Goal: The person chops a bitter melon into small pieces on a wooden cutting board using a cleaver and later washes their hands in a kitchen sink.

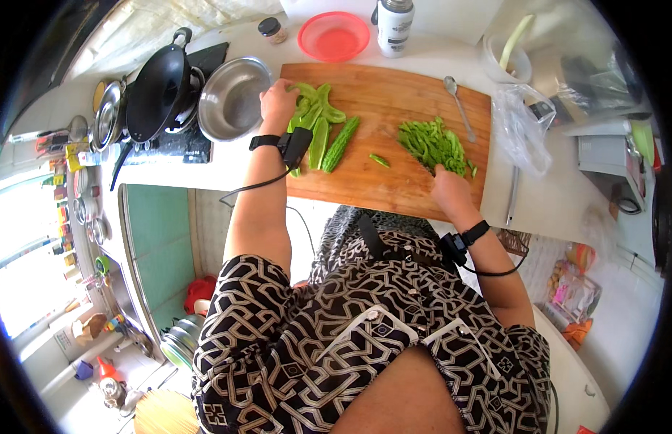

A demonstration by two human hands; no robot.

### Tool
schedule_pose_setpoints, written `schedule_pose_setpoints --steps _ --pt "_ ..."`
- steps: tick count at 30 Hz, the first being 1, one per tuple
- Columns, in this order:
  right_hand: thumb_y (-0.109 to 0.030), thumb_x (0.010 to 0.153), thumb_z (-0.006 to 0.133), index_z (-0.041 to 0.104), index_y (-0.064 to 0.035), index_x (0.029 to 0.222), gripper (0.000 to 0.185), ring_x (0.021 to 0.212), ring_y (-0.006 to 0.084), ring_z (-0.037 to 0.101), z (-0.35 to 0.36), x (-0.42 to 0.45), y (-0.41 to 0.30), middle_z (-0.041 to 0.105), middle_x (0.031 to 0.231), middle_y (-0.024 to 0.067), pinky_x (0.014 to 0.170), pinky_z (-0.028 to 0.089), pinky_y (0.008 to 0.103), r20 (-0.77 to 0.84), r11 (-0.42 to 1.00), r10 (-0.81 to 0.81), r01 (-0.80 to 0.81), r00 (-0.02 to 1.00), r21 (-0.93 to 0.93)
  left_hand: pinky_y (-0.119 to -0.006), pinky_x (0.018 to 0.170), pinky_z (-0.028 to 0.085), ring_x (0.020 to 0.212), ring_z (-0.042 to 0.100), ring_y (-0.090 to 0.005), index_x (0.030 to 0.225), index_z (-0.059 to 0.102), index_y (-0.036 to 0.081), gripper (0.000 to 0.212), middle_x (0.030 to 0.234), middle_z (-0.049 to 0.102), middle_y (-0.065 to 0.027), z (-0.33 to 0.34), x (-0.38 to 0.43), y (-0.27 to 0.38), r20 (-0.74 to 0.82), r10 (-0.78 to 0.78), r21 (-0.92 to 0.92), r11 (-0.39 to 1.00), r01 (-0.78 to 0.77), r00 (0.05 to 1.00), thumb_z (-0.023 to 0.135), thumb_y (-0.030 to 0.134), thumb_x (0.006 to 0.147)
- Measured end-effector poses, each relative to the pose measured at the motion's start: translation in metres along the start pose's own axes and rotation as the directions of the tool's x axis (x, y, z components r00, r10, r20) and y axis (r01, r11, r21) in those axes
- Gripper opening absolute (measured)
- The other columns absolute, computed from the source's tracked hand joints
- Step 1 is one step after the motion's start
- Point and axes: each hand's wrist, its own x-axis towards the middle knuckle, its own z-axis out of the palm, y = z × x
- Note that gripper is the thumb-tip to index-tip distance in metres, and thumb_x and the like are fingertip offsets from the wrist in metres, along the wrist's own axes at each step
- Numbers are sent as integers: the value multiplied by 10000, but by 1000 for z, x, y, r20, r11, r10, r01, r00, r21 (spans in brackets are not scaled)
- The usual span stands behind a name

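Note:
On the wooden cutting board (368,187), my left hand (280,101) is at the far left corner, its fingers at the hollowed bitter melon pieces (318,108); whether they grip one is unclear. An uncut-looking length of bitter melon (342,144) lies beside these. My right hand (453,190) is closed at the near edge of a pile of sliced bitter melon (436,142). From it a knife, seen nearly edge-on, extends along the pile's left side; its handle is hidden in my fist. One small green slice (379,160) lies apart, mid-board.
A steel bowl (235,100) touches the board's left side, beside a black wok (159,92) on the stove. Behind are a jar (272,31), red plastic basin (333,37) and white bottle (395,27). A spoon (459,108) rests on the board; a plastic bag (523,130) lies right.

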Motion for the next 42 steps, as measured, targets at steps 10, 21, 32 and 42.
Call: schedule_pose_setpoints --steps 10,21,32,42 --pt "-83 827 513 558 7 845 102 632 399 634 1 0 -1 629 667 225 564 494 498 -6 1000 1 -1 1000 20 -405 887 481 1003 616 -319 1108 662 76 359 1030 651 -181 12 -2 -21 -159 39 -129 990 -60 987 703 246 794" --pt "-195 839 565 606 -1 816 200 717 430 612 -6 -14 -8 623 732 244 651 477 516 167 971 -131 93 977 219 -355 833 490 928 634 -259 1114 649 56 286 982 669 -160 -33 -69 18 -127 -34 -555 831 -43 991 628 204 870" --pt "-159 808 565 638 24 893 215 797 442 623 -10 -7 26 631 806 280 708 488 514 117 978 38 -60 992 198 -377 817 479 929 617 -305 1134 624 71 316 1001 644 -161 13 -112 48 -133 124 -488 855 -174 983 671 171 838" --pt "-169 815 563 633 29 850 213 801 440 623 -10 -17 40 639 816 270 729 493 514 169 963 73 -114 983 243 -438 834 465 970 553 -357 1134 589 104 314 1027 583 -143 59 -165 102 -143 606 -171 763 -623 782 638 103 823"
